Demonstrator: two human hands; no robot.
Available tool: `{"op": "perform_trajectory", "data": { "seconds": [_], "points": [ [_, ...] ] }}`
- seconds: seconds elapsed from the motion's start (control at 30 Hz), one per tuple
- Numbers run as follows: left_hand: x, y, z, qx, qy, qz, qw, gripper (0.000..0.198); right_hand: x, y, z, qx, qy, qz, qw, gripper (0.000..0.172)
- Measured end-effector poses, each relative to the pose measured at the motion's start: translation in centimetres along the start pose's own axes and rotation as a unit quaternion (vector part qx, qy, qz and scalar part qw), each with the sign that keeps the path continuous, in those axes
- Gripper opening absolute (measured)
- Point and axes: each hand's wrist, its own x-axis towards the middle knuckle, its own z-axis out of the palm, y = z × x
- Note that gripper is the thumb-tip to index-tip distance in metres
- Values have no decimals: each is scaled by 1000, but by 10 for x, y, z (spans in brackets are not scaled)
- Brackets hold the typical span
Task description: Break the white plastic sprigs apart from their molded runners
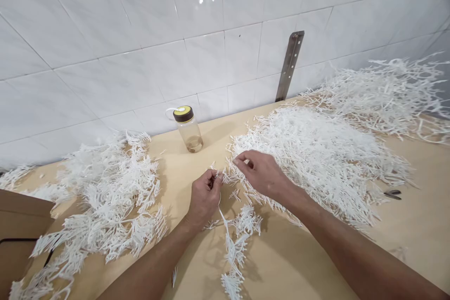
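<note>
My left hand (206, 198) is closed in a pinch on a white branched plastic strand (236, 247). The strand hangs down from my fingertips toward the near side of the table, with bushy tufts along its stem. To the right, and apart from it, my right hand (260, 172) has thumb and forefinger pressed together; whatever is between them is too small to make out. Behind that hand spreads a large pile of loose white plastic twigs (312, 159). Some single pieces lie scattered on the wooden tabletop (281, 253) between my hands.
A clear bottle (190, 132) with a black and yellow lid stands by the tiled wall (116, 75). White branched bunches (116, 197) are heaped at left beside a cardboard box (21, 229). More strands (379, 93) lie far right. A metal bracket (290, 65) leans up the wall.
</note>
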Motion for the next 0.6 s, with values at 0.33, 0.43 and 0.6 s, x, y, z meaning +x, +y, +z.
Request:
{"op": "perform_trajectory", "data": {
  "seconds": [0.33, 0.43, 0.6],
  "points": [
    [-3, 0, 0, 74, 26, 59, 995, 20, -3, -3, 16, 99, -116, 80, 985, 18],
    [-3, 0, 0, 73, 27, 53, 995, 20, -3, -2, 16, 109, -133, 79, 982, 19],
    [-4, -1, 0, 62, 22, 44, 997, 21, -5, -1, 18, 147, -141, 80, 976, 21]
  ]
}}
